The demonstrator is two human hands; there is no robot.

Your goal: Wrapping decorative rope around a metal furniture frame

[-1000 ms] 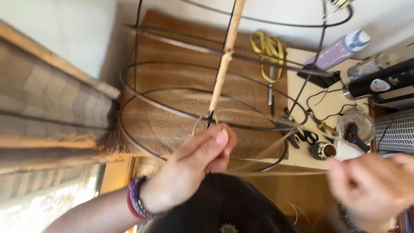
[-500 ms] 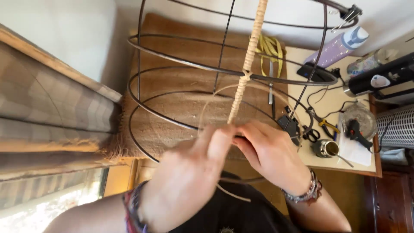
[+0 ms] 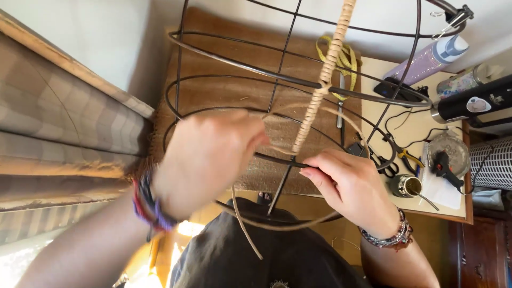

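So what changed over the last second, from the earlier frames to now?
The right hand came in from the lower right and now pinches the dark wire frame below the pale cane-wrapped rib. The left hand shifted left, drawing the loose cane strand outward. The cluttered side table stayed put.

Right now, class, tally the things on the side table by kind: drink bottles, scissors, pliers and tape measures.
Drink bottles: 3, a lilac bottle, a patterned bottle and a black flask
Scissors: 1, the black scissors
Pliers: 1, the yellow-handled pliers
Tape measures: 1, the yellow tape measure
Total: 6
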